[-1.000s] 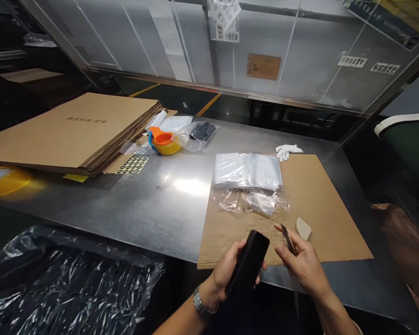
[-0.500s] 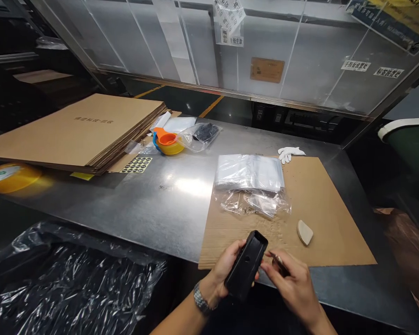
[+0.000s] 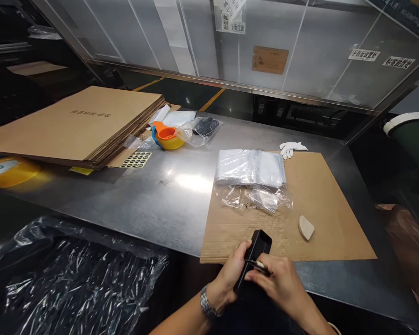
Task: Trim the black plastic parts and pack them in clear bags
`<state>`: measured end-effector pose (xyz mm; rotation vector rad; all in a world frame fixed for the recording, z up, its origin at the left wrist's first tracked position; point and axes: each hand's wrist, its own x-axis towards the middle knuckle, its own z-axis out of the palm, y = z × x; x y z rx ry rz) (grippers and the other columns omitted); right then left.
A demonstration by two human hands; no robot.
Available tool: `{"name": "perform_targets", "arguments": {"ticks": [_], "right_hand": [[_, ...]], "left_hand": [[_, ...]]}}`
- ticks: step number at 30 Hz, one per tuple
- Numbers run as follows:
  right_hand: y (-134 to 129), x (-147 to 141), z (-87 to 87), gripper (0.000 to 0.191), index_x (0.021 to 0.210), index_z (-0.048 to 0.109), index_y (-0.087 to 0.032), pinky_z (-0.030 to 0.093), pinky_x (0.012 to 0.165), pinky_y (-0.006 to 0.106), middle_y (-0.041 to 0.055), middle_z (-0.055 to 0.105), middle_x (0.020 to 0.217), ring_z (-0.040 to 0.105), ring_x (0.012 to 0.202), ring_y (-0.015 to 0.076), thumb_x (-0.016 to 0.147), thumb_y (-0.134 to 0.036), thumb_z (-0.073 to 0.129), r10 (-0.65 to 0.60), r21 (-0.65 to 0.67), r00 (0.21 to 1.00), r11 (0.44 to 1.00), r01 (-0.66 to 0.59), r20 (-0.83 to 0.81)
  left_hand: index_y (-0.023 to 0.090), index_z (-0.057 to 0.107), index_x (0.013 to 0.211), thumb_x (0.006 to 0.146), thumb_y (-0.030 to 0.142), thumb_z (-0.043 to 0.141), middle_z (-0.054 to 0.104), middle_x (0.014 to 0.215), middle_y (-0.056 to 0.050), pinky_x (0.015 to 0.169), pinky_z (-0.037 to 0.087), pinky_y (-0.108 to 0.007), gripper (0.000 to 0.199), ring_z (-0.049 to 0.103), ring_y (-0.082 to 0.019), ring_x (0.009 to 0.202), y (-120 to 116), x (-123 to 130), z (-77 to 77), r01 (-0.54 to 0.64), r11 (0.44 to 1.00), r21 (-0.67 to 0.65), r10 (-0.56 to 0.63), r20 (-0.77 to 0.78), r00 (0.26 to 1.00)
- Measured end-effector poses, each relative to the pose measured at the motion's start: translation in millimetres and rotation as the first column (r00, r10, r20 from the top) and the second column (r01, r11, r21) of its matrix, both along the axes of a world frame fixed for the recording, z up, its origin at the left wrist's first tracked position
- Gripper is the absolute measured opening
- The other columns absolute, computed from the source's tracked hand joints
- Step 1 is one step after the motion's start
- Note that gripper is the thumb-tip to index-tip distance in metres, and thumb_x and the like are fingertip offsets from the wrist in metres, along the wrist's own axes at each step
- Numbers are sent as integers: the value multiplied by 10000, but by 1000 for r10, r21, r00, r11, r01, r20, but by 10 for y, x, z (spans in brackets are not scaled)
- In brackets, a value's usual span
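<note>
My left hand (image 3: 229, 273), with a metal watch at its wrist, is wrapped round a long black hollow part (image 3: 260, 242) shaped like a narrow open box. The part tilts, its far end over the near edge of the cardboard sheet (image 3: 331, 218). Between the fingers of my right hand (image 3: 282, 284) is a thin dark tool (image 3: 257, 264) with a pale bit on it. Its tip lies across the rim of the black part; I cannot make out its kind. A beige wedge-shaped block (image 3: 306, 228) rests on the cardboard beyond my right hand.
Clear plastic bags (image 3: 250, 167) lie on the cardboard, a white glove (image 3: 292, 149) behind them. On the metal table (image 3: 143, 195) are a tape dispenser (image 3: 167, 137), a bagged black item (image 3: 206, 126), a sticker sheet (image 3: 136, 160), stacked flat cartons (image 3: 87, 121) and a tape roll (image 3: 12, 172).
My right hand has moved left, bringing the thin tool from beside the black part onto its rim. The black part has turned slightly in my left hand.
</note>
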<state>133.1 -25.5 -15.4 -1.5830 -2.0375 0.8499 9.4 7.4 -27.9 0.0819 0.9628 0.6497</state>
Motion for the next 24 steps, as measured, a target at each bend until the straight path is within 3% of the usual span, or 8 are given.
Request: {"name": "perform_targets", "arguments": {"ticks": [3, 8, 11, 13, 16, 20, 22, 24], "right_hand": [[77, 93, 21, 316, 648, 526, -187, 303, 444, 191, -35, 525, 530, 445, 457, 85, 795, -464, 567, -102, -57, 994, 993, 99, -40], [204, 284, 81, 377, 1079, 560, -187, 349, 480, 202, -52, 515, 568, 455, 485, 100, 767, -389, 621, -203, -107, 971, 976, 190, -128], [268, 351, 139, 186, 760, 637, -169, 337, 516, 215, -31, 508, 566, 453, 526, 102, 804, -339, 575, -126, -90, 973, 990, 110, -194], [306, 367, 165, 322, 544, 549, -160, 305, 507, 219, -34, 455, 524, 415, 517, 93, 818, -329, 550, -89, -115, 960, 992, 60, -267], [341, 375, 160, 383, 500, 480, -159, 276, 487, 220, -41, 388, 513, 359, 503, 82, 831, -350, 517, -127, -196, 925, 979, 58, -359], [271, 370, 70, 309, 698, 540, -153, 261, 469, 218, -59, 332, 534, 313, 492, 78, 875, -379, 429, -268, -235, 891, 953, 190, -365], [158, 323, 10, 250, 899, 543, -151, 264, 475, 217, -74, 335, 544, 321, 493, 81, 861, -385, 464, -338, -260, 876, 931, 258, -343], [11, 227, -47, 351, 1085, 484, -165, 291, 498, 218, -79, 390, 567, 372, 510, 88, 809, -372, 550, -354, -322, 880, 913, 251, -317]], "left_hand": [[135, 568, 669, 800, 365, 464, 564, 497, -16, 414, 394, -211, 285, 519, -122, 400, -38, -14, 60, 123, 992, 5, -123, -7, 992], [96, 621, 864, 845, 452, 340, 662, 664, -102, 383, 403, -206, 453, 570, -134, 421, -85, -56, 114, 304, 952, 41, -304, -4, 953], [91, 623, 879, 866, 419, 302, 670, 678, -112, 386, 414, -206, 459, 573, -132, 428, -94, -80, 142, 352, 935, 35, -351, -20, 936], [84, 632, 860, 872, 415, 290, 668, 666, -112, 391, 421, -208, 476, 568, -129, 425, -101, -92, 158, 367, 930, 38, -366, -27, 930], [71, 646, 826, 870, 421, 298, 665, 678, -115, 393, 424, -206, 495, 574, -129, 436, -111, -104, 168, 369, 928, 45, -369, -13, 929], [38, 657, 742, 858, 443, 320, 652, 661, -122, 383, 410, -196, 540, 553, -116, 418, -93, -112, 135, 318, 948, 31, -319, 32, 947], [37, 658, 732, 849, 462, 331, 630, 583, -103, 394, 406, -195, 548, 535, -113, 405, -71, -112, 97, 211, 977, 36, -212, 23, 977], [55, 657, 760, 838, 461, 361, 626, 558, -84, 431, 424, -208, 507, 547, -125, 433, -53, -107, 57, 46, 996, 75, -43, -35, 998]]}}
